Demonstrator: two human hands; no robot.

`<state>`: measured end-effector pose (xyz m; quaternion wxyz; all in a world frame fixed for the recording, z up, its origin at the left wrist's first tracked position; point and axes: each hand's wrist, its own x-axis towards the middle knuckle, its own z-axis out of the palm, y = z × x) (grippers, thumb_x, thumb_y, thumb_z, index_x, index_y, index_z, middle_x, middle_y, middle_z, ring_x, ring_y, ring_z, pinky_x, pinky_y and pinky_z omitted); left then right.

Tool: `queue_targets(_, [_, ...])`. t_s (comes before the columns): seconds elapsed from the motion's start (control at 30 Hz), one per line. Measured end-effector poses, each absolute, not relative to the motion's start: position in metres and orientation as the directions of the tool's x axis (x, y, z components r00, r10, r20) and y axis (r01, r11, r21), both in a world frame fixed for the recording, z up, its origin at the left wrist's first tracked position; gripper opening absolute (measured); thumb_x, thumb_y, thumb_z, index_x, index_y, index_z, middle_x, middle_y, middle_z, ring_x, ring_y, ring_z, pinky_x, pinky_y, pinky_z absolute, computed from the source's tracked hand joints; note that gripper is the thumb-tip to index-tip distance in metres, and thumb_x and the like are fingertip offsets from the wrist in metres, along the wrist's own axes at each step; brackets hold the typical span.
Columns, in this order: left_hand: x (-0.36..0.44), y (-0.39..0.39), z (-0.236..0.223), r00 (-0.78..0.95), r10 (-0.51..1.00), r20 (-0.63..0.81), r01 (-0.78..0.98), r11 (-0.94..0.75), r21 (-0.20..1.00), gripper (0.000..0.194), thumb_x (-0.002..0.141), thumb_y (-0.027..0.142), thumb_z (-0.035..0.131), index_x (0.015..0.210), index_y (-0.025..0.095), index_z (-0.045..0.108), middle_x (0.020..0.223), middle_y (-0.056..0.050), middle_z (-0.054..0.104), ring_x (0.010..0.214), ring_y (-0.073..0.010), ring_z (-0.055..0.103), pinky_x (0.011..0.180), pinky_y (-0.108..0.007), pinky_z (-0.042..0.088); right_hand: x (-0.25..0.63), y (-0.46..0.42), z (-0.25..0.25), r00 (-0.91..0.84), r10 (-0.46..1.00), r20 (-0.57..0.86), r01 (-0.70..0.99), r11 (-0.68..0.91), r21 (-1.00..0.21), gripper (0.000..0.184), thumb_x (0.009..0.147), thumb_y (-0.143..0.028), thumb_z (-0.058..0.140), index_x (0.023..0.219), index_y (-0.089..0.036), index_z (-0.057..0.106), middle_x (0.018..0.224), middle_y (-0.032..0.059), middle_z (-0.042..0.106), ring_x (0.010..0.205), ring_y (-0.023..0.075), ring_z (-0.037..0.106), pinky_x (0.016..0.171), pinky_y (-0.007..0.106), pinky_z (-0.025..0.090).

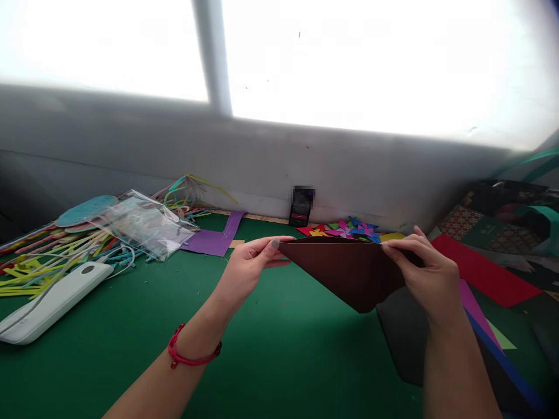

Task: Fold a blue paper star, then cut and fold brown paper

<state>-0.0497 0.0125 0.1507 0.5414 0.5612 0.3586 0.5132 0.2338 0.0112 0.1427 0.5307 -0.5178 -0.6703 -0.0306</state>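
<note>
A sheet of dark brown paper point(345, 267) hangs above the green table, stretched between both hands. Its top edge runs almost level, and the lower part narrows to a blunt corner. My left hand point(257, 259) pinches the left end of that edge between thumb and fingers. At the other end my right hand point(423, 267) grips the paper the same way. A red cord bracelet point(192, 352) circles my left wrist. Part of a black flat sheet or board point(402, 331) lies on the table below the right hand, which partly hides it.
Colourful folded paper pieces point(349, 228) lie behind the brown sheet, near a propped phone point(300, 209). Purple paper point(213, 240), a clear plastic bag point(148, 227), pipe cleaners point(30, 273) and a white corded device point(56, 302) occupy the left. Red paper point(489, 270) lies at right.
</note>
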Motion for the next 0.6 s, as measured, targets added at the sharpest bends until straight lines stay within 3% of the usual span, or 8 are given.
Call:
queue_targets(0.4, [-0.0556, 0.0162, 0.1467, 0.199, 0.971, 0.132, -0.303, -0.068, 0.951, 0.034, 0.080, 0.041, 0.050, 0.095, 0.016, 0.066, 0.089, -0.008, 0.069, 0.085, -0.0245, 0.063, 0.077, -0.036, 0.050, 0.2269, 0.0127, 0.1411, 0.065, 0.670, 0.740, 0.704, 0.495, -0.510, 0.005, 0.075, -0.030, 0.060, 0.072, -0.026, 0.060, 0.071, -0.0036, 0.056, 0.061, 0.0128, 0.050, 0.091, 0.045, 0.037])
queue_targets(0.6, [-0.0528, 0.0151, 0.1482, 0.200, 0.967, 0.159, -0.268, -0.103, 0.958, 0.047, 0.082, 0.050, 0.042, 0.109, 0.016, 0.058, 0.105, -0.010, 0.063, 0.098, -0.0261, 0.058, 0.080, -0.037, 0.049, 0.2254, 0.0137, 0.1405, 0.040, 0.663, 0.748, 0.705, 0.511, -0.491, 0.003, 0.075, -0.028, 0.060, 0.072, -0.025, 0.061, 0.071, -0.0034, 0.057, 0.061, 0.0126, 0.050, 0.091, 0.045, 0.037])
